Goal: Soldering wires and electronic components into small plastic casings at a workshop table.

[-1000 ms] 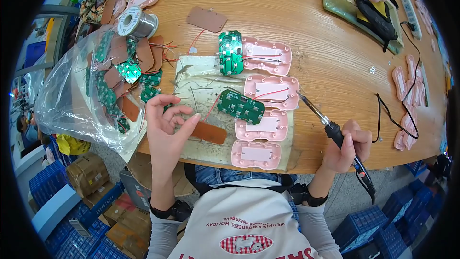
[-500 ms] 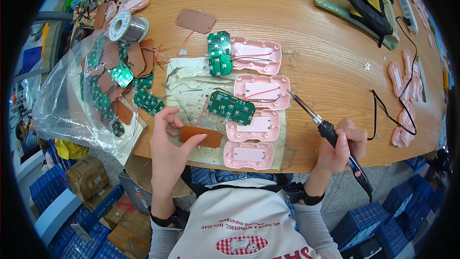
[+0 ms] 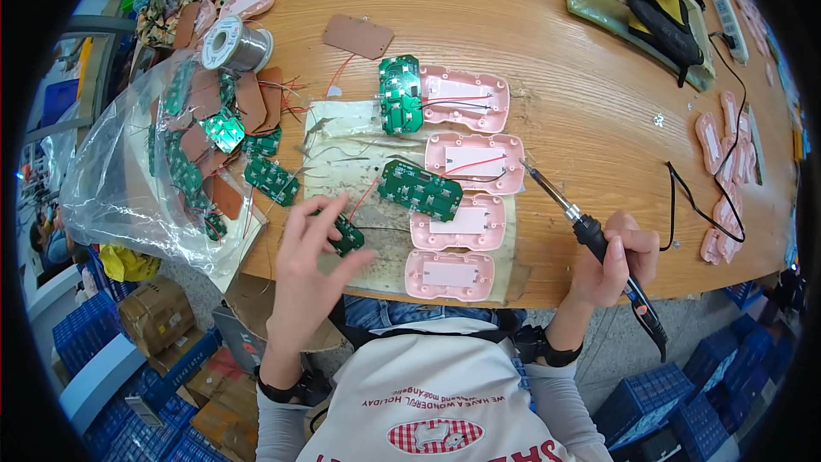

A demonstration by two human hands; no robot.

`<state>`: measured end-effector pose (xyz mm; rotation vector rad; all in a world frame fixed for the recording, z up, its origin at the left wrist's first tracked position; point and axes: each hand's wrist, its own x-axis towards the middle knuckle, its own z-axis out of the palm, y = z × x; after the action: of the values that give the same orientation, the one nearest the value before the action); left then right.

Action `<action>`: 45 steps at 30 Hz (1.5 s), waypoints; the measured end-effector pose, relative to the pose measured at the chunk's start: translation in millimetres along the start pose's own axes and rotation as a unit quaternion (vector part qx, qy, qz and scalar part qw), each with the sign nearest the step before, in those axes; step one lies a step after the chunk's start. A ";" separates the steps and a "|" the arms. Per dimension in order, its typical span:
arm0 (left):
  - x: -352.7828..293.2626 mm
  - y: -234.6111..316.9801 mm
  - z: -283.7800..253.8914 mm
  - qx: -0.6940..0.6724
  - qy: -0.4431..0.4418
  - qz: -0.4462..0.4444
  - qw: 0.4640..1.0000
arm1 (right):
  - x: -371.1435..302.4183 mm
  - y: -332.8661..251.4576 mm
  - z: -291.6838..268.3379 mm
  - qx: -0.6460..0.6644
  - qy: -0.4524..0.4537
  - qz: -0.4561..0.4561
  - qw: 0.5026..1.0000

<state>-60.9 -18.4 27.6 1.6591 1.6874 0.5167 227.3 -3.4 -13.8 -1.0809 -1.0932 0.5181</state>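
My left hand (image 3: pixel 312 261) hovers over a small green circuit board (image 3: pixel 349 236), thumb and fingers spread apart around it. The hand hides part of this board, and I cannot tell whether a fingertip touches it. A red wire runs up from it toward a larger green circuit board (image 3: pixel 421 190), which overlaps two pink plastic shells. My right hand (image 3: pixel 614 261) grips a soldering iron (image 3: pixel 590 235) by its black handle. Its tip points up-left, beside the right edge of a pink shell (image 3: pixel 475 164). Another green board (image 3: pixel 400 94) lies against the topmost pink shell (image 3: pixel 479 101).
A solder spool (image 3: pixel 238 44) stands at left, above a clear plastic bag (image 3: pixel 111 162) with several green and brown boards. Pink shells (image 3: pixel 727 180) lie at right near a black cable (image 3: pixel 684 188). A tray (image 3: pixel 590 17) holding black-and-yellow tools sits at the far right.
The small board by my left hand showed its brown side and now shows green. My left fingers have spread and shifted slightly. The right hand still holds the iron in nearly the same place.
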 end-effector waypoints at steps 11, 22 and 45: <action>26.4 -20.1 1.4 -0.009 0.114 0.044 0.993 | -0.5 -2.3 4.4 -0.041 0.013 0.012 0.999; 35.0 39.3 25.9 0.034 -0.006 0.253 0.967 | 1.4 -6.5 5.3 -0.049 0.010 0.023 0.998; 40.7 19.8 65.9 0.066 0.050 0.298 0.951 | -18.5 -23.0 -21.0 -0.037 -0.137 0.065 0.988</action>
<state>2.9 10.6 -10.9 2.2852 1.2844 0.7926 234.9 -37.1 -2.8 -1.1739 -1.2953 0.7518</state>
